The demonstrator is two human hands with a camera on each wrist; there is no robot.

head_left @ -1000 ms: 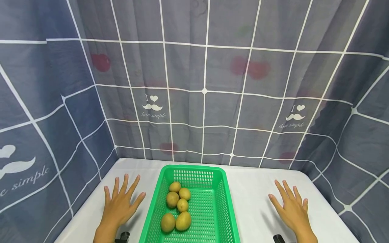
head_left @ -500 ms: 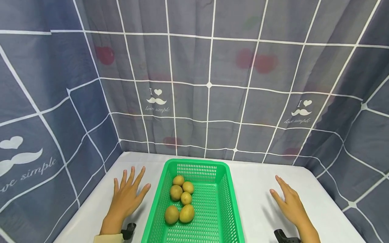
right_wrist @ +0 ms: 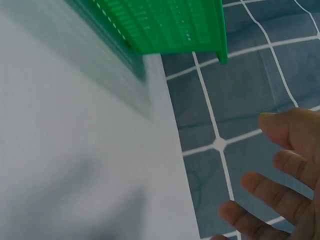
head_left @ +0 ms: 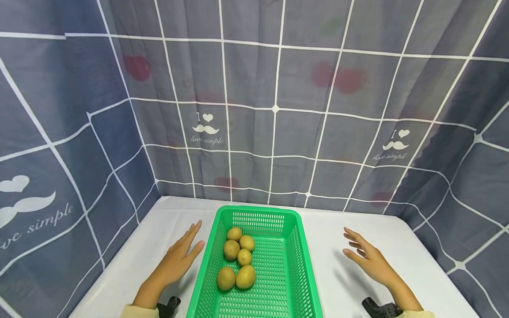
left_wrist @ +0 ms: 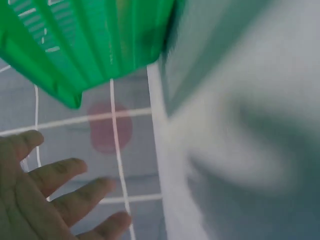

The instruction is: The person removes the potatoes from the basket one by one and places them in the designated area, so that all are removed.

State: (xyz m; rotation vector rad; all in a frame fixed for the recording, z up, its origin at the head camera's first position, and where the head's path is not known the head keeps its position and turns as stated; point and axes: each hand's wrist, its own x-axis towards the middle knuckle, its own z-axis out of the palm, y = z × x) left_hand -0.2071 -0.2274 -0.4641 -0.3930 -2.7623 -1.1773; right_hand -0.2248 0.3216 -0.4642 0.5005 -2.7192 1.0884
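Observation:
A green plastic basket (head_left: 278,282) with slotted walls stands on the white table between my hands. Several round yellow-brown fruits, which look like potatoes or kiwis (head_left: 245,277), lie along its left side. My left hand (head_left: 175,263) hovers to the left of the basket, palm turned toward it, fingers extended and holding nothing. To the right, my right hand (head_left: 371,260) is held above the table, apart from the basket, its fingers loosely bent and spread. Each wrist view shows the basket's outer wall (left_wrist: 115,45) beyond the fingers; the fruits are hidden there.
The white tabletop (head_left: 330,247) extends on both sides of the basket. A grey-blue curtain (head_left: 246,132) with white grid lines hangs behind and at both sides. A black wrist camera (head_left: 379,307) sits at my right wrist.
Both hands have turned from palm down to palms facing inward, and moved slightly toward the basket. The right fingers have bent a little. The head view has shifted slightly; the fruits stay put.

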